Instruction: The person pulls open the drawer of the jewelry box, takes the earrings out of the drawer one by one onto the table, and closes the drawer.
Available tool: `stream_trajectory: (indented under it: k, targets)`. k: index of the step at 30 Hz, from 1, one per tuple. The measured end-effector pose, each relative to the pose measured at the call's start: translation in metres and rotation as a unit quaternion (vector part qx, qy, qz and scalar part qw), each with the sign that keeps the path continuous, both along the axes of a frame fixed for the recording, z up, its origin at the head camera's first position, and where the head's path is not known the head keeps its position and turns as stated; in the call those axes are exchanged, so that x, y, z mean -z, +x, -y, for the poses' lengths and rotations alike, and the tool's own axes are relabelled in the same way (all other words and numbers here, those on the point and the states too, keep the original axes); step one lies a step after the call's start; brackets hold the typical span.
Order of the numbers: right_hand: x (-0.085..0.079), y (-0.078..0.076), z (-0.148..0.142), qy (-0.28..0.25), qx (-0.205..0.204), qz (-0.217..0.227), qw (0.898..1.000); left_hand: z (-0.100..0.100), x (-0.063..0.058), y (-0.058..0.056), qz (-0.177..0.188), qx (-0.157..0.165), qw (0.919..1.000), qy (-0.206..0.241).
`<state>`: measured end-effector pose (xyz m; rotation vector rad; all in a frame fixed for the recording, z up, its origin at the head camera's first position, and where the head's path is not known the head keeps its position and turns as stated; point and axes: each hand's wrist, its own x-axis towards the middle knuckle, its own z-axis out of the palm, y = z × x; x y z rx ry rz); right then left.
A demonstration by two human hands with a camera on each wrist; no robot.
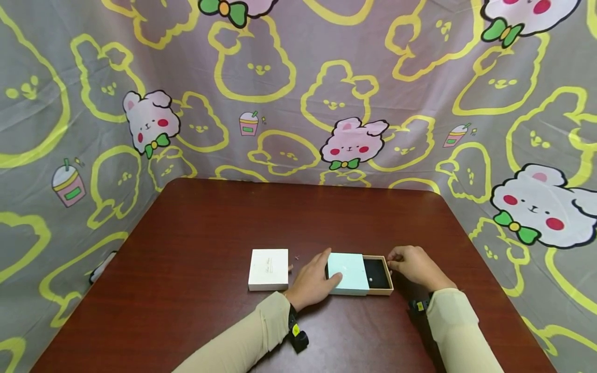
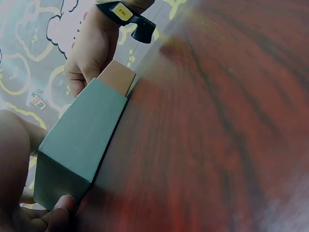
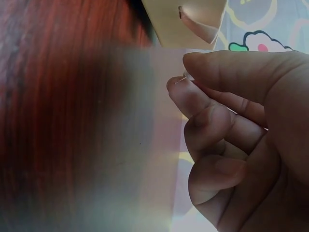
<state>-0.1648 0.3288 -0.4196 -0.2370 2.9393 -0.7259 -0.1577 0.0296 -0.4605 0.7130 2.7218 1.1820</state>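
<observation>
A light blue drawer-style jewelry box [image 1: 347,272] lies on the table, its tray [image 1: 391,285] slid partway out to the right. A black insert [image 1: 379,269] fills the tray, and one small pearl [image 1: 370,280] shows on it. My left hand [image 1: 311,280] grips the blue sleeve at its left end; in the left wrist view, fingers [image 2: 60,208] wrap that end. Beside the tray's right end is my right hand [image 1: 417,267]. Its thumb and index finger pinch a tiny earring [image 3: 182,78] with a thin metal post, mostly hidden by the fingertips.
A white box [image 1: 268,269] with printed lettering sits left of my left hand. A tiny object [image 1: 297,257], too small to tell, lies between the two boxes. The brown wooden table [image 1: 298,217] is surrounded by a patterned curtain [image 1: 289,77].
</observation>
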Motion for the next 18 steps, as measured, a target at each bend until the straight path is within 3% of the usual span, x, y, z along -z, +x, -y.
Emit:
stream_trajectory:
  k: [18]
  targets:
    - [0.0087, -0.0051, -0.0027, 0.012, 0.022, 0.01, 1.0, -0.0002, 0.0021, -0.0012, 0.001, 0.001, 1.0, -0.002]
